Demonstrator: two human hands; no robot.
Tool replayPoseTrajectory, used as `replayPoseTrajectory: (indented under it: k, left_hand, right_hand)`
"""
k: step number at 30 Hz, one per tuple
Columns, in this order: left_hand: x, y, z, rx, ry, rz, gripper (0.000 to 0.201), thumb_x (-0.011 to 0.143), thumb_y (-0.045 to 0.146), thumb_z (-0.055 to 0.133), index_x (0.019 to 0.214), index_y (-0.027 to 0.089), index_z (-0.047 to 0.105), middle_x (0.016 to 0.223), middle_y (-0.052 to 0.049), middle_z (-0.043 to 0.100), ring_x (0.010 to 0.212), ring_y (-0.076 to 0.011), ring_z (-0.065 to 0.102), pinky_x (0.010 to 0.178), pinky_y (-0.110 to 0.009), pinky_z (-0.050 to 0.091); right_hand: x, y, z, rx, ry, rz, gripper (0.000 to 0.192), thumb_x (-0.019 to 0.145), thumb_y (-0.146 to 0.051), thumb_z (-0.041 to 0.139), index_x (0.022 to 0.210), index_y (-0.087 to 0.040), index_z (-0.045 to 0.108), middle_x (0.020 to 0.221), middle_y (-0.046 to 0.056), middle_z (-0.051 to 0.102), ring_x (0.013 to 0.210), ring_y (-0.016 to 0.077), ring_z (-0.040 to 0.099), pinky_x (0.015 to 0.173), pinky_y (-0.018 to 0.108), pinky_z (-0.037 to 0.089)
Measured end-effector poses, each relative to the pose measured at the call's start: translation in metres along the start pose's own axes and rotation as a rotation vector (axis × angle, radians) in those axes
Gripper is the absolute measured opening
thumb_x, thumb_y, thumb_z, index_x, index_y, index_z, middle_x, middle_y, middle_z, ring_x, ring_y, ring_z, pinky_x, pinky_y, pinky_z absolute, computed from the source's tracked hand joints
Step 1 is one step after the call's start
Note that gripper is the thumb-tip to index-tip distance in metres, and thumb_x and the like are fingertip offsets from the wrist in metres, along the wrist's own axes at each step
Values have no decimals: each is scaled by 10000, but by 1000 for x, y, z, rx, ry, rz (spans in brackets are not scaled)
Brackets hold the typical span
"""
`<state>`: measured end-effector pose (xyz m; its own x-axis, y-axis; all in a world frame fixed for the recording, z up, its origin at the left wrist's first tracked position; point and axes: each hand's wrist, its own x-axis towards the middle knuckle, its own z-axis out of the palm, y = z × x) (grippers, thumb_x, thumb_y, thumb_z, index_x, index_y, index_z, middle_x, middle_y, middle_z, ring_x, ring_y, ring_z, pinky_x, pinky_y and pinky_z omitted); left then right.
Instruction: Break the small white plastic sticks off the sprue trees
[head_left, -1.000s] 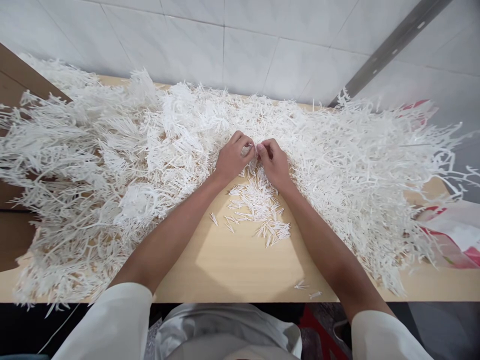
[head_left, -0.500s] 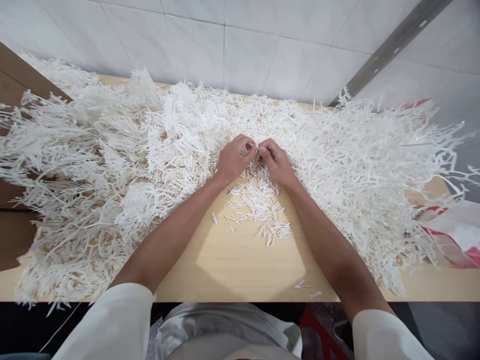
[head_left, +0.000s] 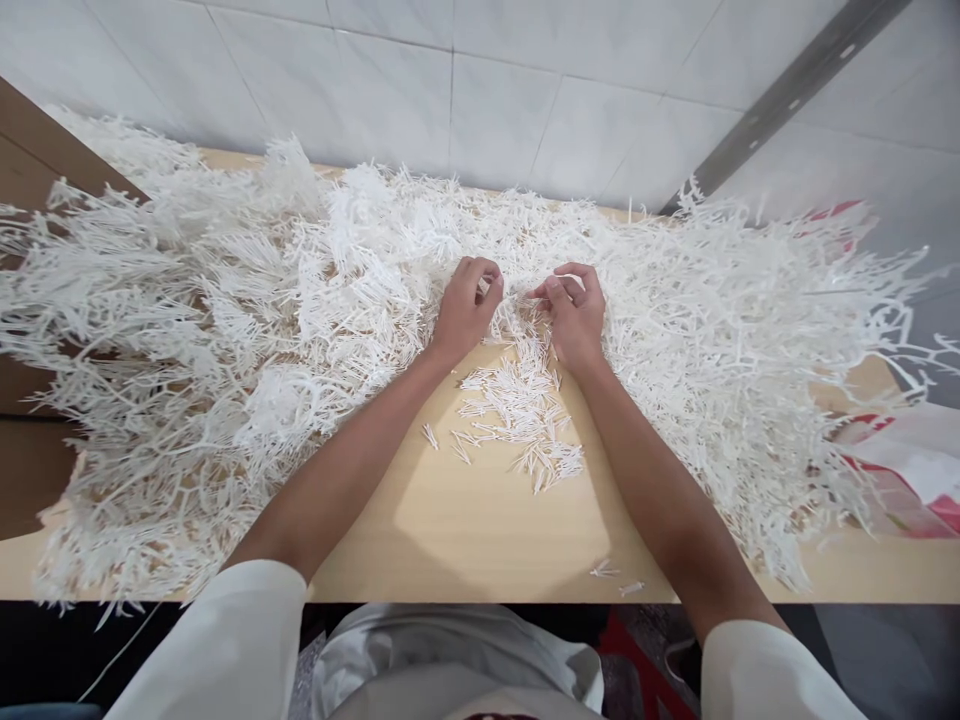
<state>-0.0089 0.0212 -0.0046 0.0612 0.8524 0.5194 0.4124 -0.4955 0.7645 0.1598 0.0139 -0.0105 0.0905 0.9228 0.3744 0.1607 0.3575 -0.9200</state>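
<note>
White branching plastic pieces [head_left: 360, 280] lie in a deep tangled heap across the table. At its middle, my left hand [head_left: 466, 308] is curled, with thumb and forefinger bent close together; whatever is between them is too small to make out. My right hand [head_left: 577, 318] is a short way to the right, its forefinger lifted away from the thumb and its fingers loosely bent. No piece shows plainly in it. Just below and between the hands is a loose pile of short white sticks [head_left: 517, 405], spread on the wooden tabletop [head_left: 480, 540].
A cardboard box [head_left: 30, 470] stands at the left edge. On the right lies a red and white plastic bag [head_left: 915, 465]. A tiled wall [head_left: 510, 110] with a metal upright [head_left: 780, 105] runs behind the table. A few stray sticks [head_left: 604, 570] lie near the front edge.
My hands were together at the fingertips and have now moved apart, the right one shifting right. The right forefinger has lifted from the thumb. The stick pile looks the same.
</note>
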Motion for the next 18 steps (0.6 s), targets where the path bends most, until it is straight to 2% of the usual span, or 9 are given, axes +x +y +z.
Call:
replayPoseTrajectory:
  k: [3, 5, 7, 10, 13, 18]
  left_hand:
    - [0, 0, 0, 25, 7, 21, 195, 955, 395, 456, 940, 236, 569, 1036, -67, 596, 896, -150, 585, 683, -275, 486]
    - [0, -1, 0, 25, -10, 31, 195, 957, 393, 458, 943, 236, 574, 1035, -61, 611, 895, -146, 594, 687, -270, 491]
    - [0, 0, 0, 24, -31, 30, 167, 955, 359, 471, 932, 233, 578, 999, -45, 634, 882, -135, 600, 695, -259, 493]
    - [0, 0, -1, 11, -58, 33, 108, 934, 301, 516, 919, 230, 597, 971, -26, 662, 866, -122, 609, 692, -247, 490]
    - [0, 0, -1, 7, -97, 48, 85, 913, 291, 557, 910, 234, 620, 963, -19, 674, 878, -127, 614, 682, -247, 485]
    - [0, -4, 1, 24, -156, 59, 142, 894, 365, 597, 880, 227, 628, 939, -16, 668, 867, -133, 607, 703, -257, 490]
  right_hand:
    - [-1, -3, 1, -115, 37, -67, 377, 873, -620, 505, 1056, -294, 561, 1010, 25, 615, 956, 153, 631, 755, 293, 549]
    - [-4, -10, 3, -174, -11, -90, 380, 864, -618, 523, 1038, -288, 596, 1113, 38, 604, 1022, 163, 607, 793, 300, 547]
    - [-7, -17, 6, -191, -106, -88, 380, 828, -602, 594, 1050, -294, 612, 1141, 34, 606, 1007, 161, 606, 795, 299, 544]
    - [-10, -21, 8, -189, -192, -77, 395, 783, -565, 674, 1074, -303, 626, 1051, 15, 642, 912, 146, 619, 781, 305, 540]
    - [-10, -20, 9, -185, -154, -59, 343, 807, -553, 652, 1036, -297, 653, 948, 1, 669, 861, 139, 625, 781, 310, 536]
    - [-9, -19, 8, -222, -124, -54, 321, 819, -561, 633, 946, -268, 668, 933, 3, 674, 799, 128, 617, 736, 297, 532]
